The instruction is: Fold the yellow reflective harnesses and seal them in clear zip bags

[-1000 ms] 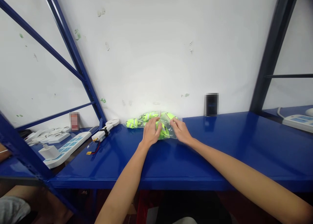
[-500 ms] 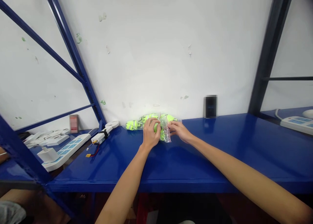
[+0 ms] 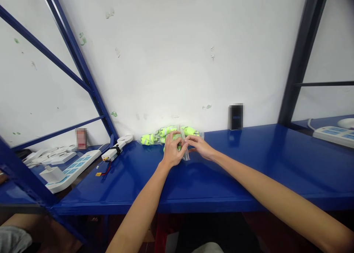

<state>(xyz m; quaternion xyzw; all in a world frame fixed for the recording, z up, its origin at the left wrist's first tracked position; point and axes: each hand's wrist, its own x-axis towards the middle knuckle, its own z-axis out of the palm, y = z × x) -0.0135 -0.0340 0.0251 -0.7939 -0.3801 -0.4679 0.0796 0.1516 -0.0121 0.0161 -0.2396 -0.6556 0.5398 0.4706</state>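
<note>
My left hand is closed on a clear zip bag that has something bright yellow-green inside. From the other side, my right hand pinches the bag's top edge, its fingertips meeting those of the left. Much of the bag is hidden behind my fingers. Just beyond the hands, several more clear bags of folded yellow-green fabric with grey stripes lie against the wall. One such bag shows above my right hand.
On the blue table, a small white fan lies beside a white battery pack with loose wires. A dark phone-like object leans on the wall. Left stand a power strip, white boxes and a blue frame post.
Both hands have come closer together at the bag's zip edge. The edge has turned and now looks narrower. The whole view has shifted slightly.
</note>
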